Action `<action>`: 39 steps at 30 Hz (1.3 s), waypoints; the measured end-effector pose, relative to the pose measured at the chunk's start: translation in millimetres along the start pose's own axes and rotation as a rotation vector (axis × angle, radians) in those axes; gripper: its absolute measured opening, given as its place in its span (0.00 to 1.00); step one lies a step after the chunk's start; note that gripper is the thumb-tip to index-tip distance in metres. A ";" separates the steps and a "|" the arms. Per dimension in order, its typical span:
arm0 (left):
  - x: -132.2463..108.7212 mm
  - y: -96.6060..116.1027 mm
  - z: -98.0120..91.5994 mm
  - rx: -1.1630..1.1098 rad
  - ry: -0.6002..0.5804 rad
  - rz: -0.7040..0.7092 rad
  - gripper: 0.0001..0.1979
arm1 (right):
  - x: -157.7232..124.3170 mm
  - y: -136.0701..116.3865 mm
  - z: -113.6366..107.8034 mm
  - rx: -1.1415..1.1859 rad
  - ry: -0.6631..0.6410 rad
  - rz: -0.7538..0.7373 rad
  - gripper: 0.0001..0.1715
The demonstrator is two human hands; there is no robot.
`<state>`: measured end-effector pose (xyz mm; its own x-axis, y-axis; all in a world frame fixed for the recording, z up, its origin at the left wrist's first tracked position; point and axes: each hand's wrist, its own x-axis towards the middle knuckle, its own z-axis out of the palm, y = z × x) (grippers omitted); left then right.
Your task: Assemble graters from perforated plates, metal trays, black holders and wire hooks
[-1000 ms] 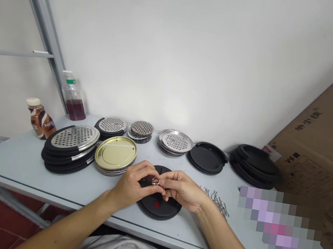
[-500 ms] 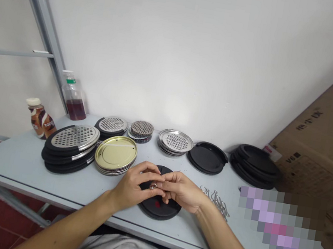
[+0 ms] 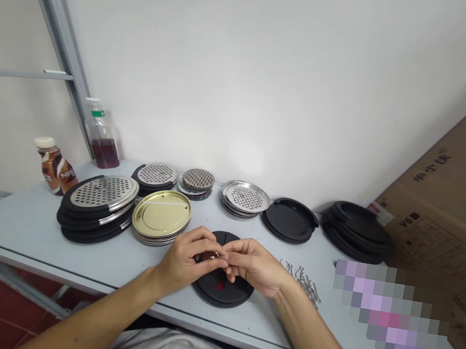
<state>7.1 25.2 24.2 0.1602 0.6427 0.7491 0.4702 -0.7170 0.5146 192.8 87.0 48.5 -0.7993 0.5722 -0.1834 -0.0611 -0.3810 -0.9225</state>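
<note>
My left hand (image 3: 187,257) and my right hand (image 3: 256,266) meet fingertip to fingertip in the middle of the table. Between them is a small shiny metal wire piece (image 3: 214,256), mostly covered by the fingers. Both hands are closed in a pinch around it. Directly below lies a round black disc (image 3: 224,298) with a red mark on its face. To the right of my right hand, a loose pile of bent metal wire hooks (image 3: 304,285) rests on the table.
Along the back stand perforated metal discs (image 3: 245,196), small round grates (image 3: 198,179), a black tray (image 3: 290,222) and stacked black trays (image 3: 356,232). Gold lids (image 3: 162,214) and black-rimmed graters (image 3: 98,200) sit left, near two bottles (image 3: 106,139). A cardboard box (image 3: 449,232) leans right.
The fingertips have shifted slightly around the small metal piece, and the right fingers now lie closer over its end. The view has moved a little; everything on the table stays put.
</note>
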 end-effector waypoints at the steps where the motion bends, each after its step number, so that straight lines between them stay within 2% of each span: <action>1: -0.3 -0.5 0.1 0.012 0.004 -0.006 0.05 | 0.4 0.3 0.4 -0.006 0.006 -0.011 0.16; 8: -3.4 -3.0 2.3 0.046 0.007 -0.045 0.08 | 2.7 2.1 2.1 -0.098 0.065 -0.071 0.15; 13: -2.0 -0.4 0.1 -0.056 0.001 -0.058 0.07 | 2.2 0.9 0.1 0.026 0.027 -0.022 0.17; 18: 0.4 3.0 0.4 -0.073 -0.057 -0.057 0.12 | 1.3 -3.9 -3.5 0.081 0.097 -0.006 0.13; 23: 2.2 0.7 1.7 -0.030 -0.014 -0.043 0.12 | 0.3 -6.4 -3.5 0.098 0.111 -0.004 0.10; 29: 2.8 0.5 0.0 -0.056 -0.032 -0.083 0.12 | -1.2 -7.3 -3.3 0.065 0.099 0.015 0.12; 34: 2.5 1.6 -0.2 -0.112 -0.109 -0.120 0.15 | -1.2 -6.4 -2.7 0.009 0.098 -0.010 0.15; 39: 3.9 4.1 -1.6 -0.162 -0.086 -0.245 0.12 | -0.9 -7.1 -2.4 -0.005 0.104 -0.017 0.16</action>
<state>8.3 24.4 30.0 0.1355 0.8172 0.5602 0.3600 -0.5673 0.7406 195.4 91.0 54.3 -0.7316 0.6511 -0.2020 -0.0705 -0.3670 -0.9276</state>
